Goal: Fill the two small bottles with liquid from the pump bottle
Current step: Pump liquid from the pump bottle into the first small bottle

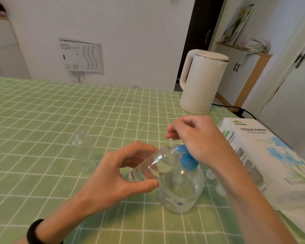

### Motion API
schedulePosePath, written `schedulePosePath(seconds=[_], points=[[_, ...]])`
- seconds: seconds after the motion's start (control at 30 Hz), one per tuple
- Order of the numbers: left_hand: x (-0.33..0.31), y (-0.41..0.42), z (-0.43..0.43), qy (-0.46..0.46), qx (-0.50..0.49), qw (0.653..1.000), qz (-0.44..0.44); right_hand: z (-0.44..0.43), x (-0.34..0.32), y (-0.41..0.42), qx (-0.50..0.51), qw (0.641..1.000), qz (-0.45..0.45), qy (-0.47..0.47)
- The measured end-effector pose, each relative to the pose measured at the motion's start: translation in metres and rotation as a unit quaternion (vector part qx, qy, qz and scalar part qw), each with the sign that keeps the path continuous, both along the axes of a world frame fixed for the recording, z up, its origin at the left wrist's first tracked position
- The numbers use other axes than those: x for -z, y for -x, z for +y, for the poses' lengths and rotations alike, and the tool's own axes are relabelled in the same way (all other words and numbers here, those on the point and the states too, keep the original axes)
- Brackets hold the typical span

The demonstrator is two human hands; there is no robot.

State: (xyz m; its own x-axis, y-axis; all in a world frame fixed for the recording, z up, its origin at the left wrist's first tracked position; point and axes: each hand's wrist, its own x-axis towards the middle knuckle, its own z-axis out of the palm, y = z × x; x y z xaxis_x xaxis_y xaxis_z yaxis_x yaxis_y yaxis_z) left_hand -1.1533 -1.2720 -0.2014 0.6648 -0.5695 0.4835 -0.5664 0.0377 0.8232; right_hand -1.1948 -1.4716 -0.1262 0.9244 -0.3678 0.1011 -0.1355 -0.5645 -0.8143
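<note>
The small bottle (148, 166) is gripped between the thumb and curled fingers of the left hand (113, 178). It is tilted so that its mouth meets the blue spout of the pump bottle (181, 189), seemingly to catch the liquid. The pump head (187, 160) is pressed under the right hand (201, 140), whose fingers are loosely curled and hold nothing. The second small bottle (80, 138) is left upright, well apart on the tablecloth (42, 111).
</note>
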Motion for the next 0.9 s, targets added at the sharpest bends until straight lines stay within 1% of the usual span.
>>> schedulePosePath(seconds=[0.1,0.17,0.3,0.4,0.7,0.8,0.9], points=[[0.0000,-0.0004,0.0003,0.000,-0.002,1.000,-0.001,0.0000,0.0003,0.0000,-0.004,1.000,-0.011,0.016],[0.0003,-0.0005,0.0005,-0.001,-0.002,1.000,0.004,-0.0012,0.0008,-0.0017,-0.008,1.000,-0.004,0.009],[0.0041,-0.0050,0.0005,-0.012,-0.007,1.000,0.001,-0.0029,0.0030,-0.0066,-0.019,0.999,0.035,-0.036],[0.0058,-0.0042,0.0020,-0.020,-0.008,1.000,0.002,-0.0025,0.0039,-0.0063,-0.024,0.998,0.056,-0.030],[0.0025,-0.0026,0.0015,-0.009,-0.006,1.000,-0.002,0.0000,-0.0034,0.0002,0.002,1.000,-0.002,0.007],[0.0034,-0.0035,0.0011,-0.006,-0.002,1.000,0.004,-0.0001,-0.0026,-0.0019,0.000,1.000,0.006,0.001],[0.0069,-0.0062,0.0009,-0.010,0.000,1.000,0.007,-0.0004,0.0005,-0.0060,-0.001,0.999,0.039,-0.007]])
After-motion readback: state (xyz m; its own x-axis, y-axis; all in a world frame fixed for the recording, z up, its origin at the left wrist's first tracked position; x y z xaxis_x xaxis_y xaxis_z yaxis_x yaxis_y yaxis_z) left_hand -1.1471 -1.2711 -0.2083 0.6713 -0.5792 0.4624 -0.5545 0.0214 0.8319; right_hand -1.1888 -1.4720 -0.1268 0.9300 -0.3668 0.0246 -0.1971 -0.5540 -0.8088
